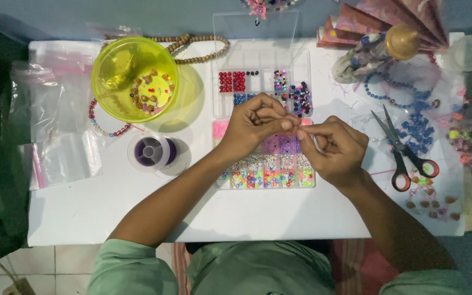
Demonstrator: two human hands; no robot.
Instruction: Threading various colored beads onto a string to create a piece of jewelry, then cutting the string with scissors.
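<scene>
Both hands pinch together over the bead organiser.

The left hand and right hand meet fingertip to fingertip, pinched on something too small to make out, so its direction cannot be told. Beneath lies the clear bead organiser, long axis running away from the person; scissors lie right, a yellow bowl left.

One pair of scissors, one yellow bowl, one thread spool, two hands.

Head camera, straight down, close over table.
</scene>
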